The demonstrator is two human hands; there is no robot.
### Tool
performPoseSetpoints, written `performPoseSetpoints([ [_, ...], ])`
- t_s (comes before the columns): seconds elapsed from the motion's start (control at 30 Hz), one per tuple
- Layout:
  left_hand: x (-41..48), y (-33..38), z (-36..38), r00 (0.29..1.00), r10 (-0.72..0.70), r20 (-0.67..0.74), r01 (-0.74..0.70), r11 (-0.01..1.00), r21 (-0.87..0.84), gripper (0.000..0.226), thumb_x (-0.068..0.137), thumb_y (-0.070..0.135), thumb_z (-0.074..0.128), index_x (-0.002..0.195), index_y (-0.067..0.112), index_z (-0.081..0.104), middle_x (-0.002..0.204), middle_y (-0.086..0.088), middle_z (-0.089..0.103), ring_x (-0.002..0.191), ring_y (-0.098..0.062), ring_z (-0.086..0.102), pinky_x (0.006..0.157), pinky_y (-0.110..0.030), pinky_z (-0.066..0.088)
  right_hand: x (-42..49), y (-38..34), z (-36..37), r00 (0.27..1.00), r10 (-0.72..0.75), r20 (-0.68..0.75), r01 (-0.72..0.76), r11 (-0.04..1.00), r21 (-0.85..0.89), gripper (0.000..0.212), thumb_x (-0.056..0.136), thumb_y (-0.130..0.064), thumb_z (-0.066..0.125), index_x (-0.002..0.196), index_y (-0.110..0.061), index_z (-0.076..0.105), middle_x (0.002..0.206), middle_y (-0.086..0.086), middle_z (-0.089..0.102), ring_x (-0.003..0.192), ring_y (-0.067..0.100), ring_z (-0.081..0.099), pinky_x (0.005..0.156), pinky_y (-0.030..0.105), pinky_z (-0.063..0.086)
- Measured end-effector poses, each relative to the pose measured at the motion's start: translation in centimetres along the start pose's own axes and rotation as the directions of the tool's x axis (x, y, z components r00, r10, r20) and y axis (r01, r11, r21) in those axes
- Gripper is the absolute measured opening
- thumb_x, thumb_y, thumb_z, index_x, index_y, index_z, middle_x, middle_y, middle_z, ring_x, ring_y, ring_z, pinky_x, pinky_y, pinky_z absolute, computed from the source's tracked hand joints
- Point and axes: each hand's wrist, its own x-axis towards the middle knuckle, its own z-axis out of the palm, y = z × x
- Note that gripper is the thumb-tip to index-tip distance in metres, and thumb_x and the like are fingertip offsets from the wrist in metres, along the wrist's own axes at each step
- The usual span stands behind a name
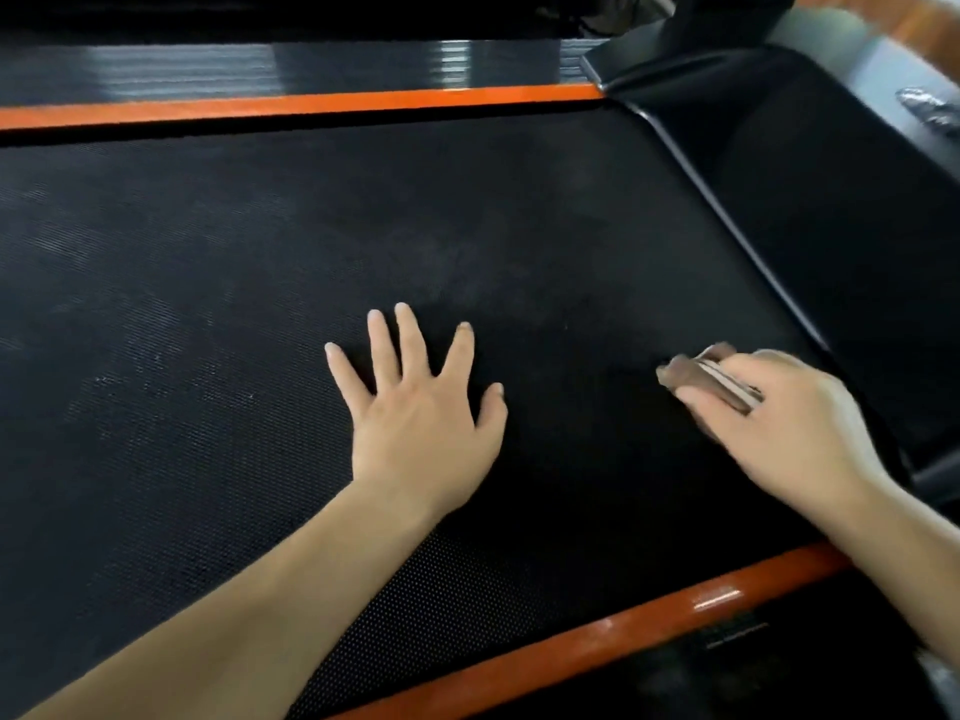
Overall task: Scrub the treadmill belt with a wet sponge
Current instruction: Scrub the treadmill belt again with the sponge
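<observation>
right hand grips sponge on belt near motor cover | left hand flat, fingers spread, on belt | progress: pale smudges left of sponge, most unscrubbed, likely

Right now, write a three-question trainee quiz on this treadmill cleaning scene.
1. True or false: the left hand lies flat, fingers spread, on the black textured treadmill belt.
2. Which hand grips the brown rectangular sponge? A. left hand B. right hand
3. Fill in: the glossy strip along the belt's near edge is coloured ____.

Key: 1 true; 2 B; 3 orange.
</observation>
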Motion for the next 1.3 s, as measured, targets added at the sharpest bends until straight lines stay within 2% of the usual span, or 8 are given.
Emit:
performPoseSetpoints([
  [0.2,0.0,-0.1,0.1,1.000,0.001,-0.005,-0.001,0.999,0.034,0.076,0.093,0.063,0.010,0.161,0.030,0.013,0.169,-0.024,-0.001,0.155,-0.043,-0.011,0.117,-0.073,-0.005,-3.0,-0.9,-1.4,0.942,-0.220,0.253,0.226,0.974,0.005,0.040,0.081,-0.069,0.061,0.066,-0.032,0.061,0.068,-0.012,0.053,0.067,0.003,0.056,0.067,0.024,0.039],
  [0.37,-0.2,-0.2,-0.2,1.000,0.002,0.017,-0.002,1.000,0.009,0.072,0.098,0.063,0.016,0.162,0.031,0.010,0.169,-0.022,-0.006,0.155,-0.040,-0.015,0.118,-0.072,-0.008,-2.1,0.2,-1.8,0.995,0.082,0.065,-0.082,0.997,-0.013,0.031,0.085,-0.056,0.066,0.073,-0.028,0.065,0.077,-0.010,0.059,0.075,0.018,0.061,0.067,0.034,0.046],
  [0.5,0.1,-0.3,-0.1,1.000,0.006,0.008,-0.006,1.000,-0.006,0.072,0.098,0.063,0.019,0.161,0.031,0.012,0.169,-0.022,-0.006,0.155,-0.040,-0.015,0.117,-0.072,-0.010,-4.1,-2.0,-1.5,0.970,-0.117,0.212,0.098,0.990,0.098,0.036,0.085,-0.064,0.064,0.073,-0.031,0.067,0.075,-0.009,0.061,0.072,0.006,0.061,0.070,0.032,0.049],
  [0.67,0.1,-0.6,0.0,1.000,0.025,-0.002,-0.025,0.999,-0.025,0.072,0.097,0.065,0.019,0.162,0.033,0.014,0.170,-0.020,-0.004,0.155,-0.040,-0.014,0.117,-0.072,-0.009,2.2,-0.7,0.4,0.998,0.053,-0.032,-0.055,0.997,-0.054,0.029,0.091,-0.051,0.059,0.088,-0.023,0.068,0.082,-0.004,0.065,0.081,0.026,0.065,0.070,0.036,0.050],
  [0.83,0.1,-0.6,0.2,1.000,-0.006,-0.004,0.006,1.000,0.000,0.077,0.092,0.068,0.011,0.162,0.035,0.009,0.171,-0.016,-0.004,0.156,-0.038,-0.014,0.118,-0.072,-0.008,0.9,-3.1,2.7,0.971,-0.237,0.017,0.237,0.971,0.030,0.018,0.091,-0.040,0.069,0.095,-0.022,0.073,0.079,-0.002,0.058,0.076,0.022,0.059,0.076,0.041,0.049],
  [1.0,2.5,1.4,-0.4,0.976,-0.206,0.064,0.211,0.975,-0.071,0.074,0.099,0.068,0.019,0.163,0.033,0.005,0.171,-0.012,-0.011,0.155,-0.037,-0.021,0.109,-0.080,-0.013,9.0,-2.5,3.3,0.996,-0.045,-0.080,0.049,0.997,0.052,0.023,0.094,-0.041,0.062,0.103,-0.020,0.067,0.092,0.003,0.061,0.091,0.032,0.062,0.081,0.040,0.045],
  [1.17,4.2,3.5,0.4,0.957,-0.289,0.000,0.289,0.957,0.034,0.078,0.098,0.068,0.012,0.163,0.026,0.001,0.168,-0.025,-0.008,0.152,-0.050,-0.016,0.111,-0.080,-0.007,7.3,-4.0,4.0,0.913,-0.400,0.083,0.385,0.909,0.159,0.017,0.091,-0.039,0.070,0.094,-0.022,0.066,0.084,0.001,0.059,0.076,0.023,0.058,0.073,0.037,0.046],
  [1.3,4.0,3.3,0.9,0.961,-0.272,-0.043,0.273,0.961,0.044,0.079,0.096,0.069,0.007,0.163,0.026,0.002,0.168,-0.026,-0.005,0.153,-0.050,-0.013,0.114,-0.078,-0.005,15.0,-2.3,4.1,0.984,-0.178,-0.030,0.180,0.979,0.098,0.024,0.092,-0.047,0.056,0.098,-0.025,0.062,0.091,0.003,0.062,0.085,0.026,0.061,0.075,0.041,0.049],
])
